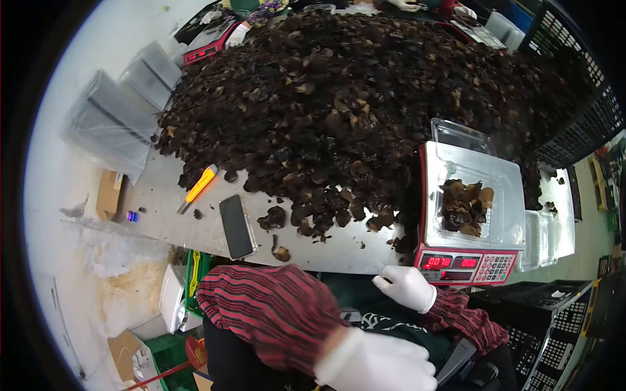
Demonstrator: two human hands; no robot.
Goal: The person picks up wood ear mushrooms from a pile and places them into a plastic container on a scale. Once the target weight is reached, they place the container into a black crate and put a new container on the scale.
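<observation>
Two white-gloved hands reach out of red and black striped sleeves. My left hand (pixel 385 366) is low in front of my dark green apron (pixel 352 290), fingers stretched to the right and slightly blurred, with nothing visible in them. At the table's front edge, beside the scale, my right hand (pixel 405 288) has thumb and forefinger apart and its other fingers loosely bent. I see no object held there. The red weighing scale (pixel 427 251) shows lit red digits. On its pan lies a clear plastic tray (pixel 495 195) with some dark brown wood-ear-like mushrooms (pixel 466 207).
A large heap of dark mushrooms (pixel 313 98) covers most of the metal table (pixel 163 221). A phone (pixel 236 227) and an orange utility knife (pixel 199 186) lie at the front left. Clear containers (pixel 107 124) stand left; black crates (pixel 554 313) are right. Co-workers' gloved hands (pixel 237 36) show behind.
</observation>
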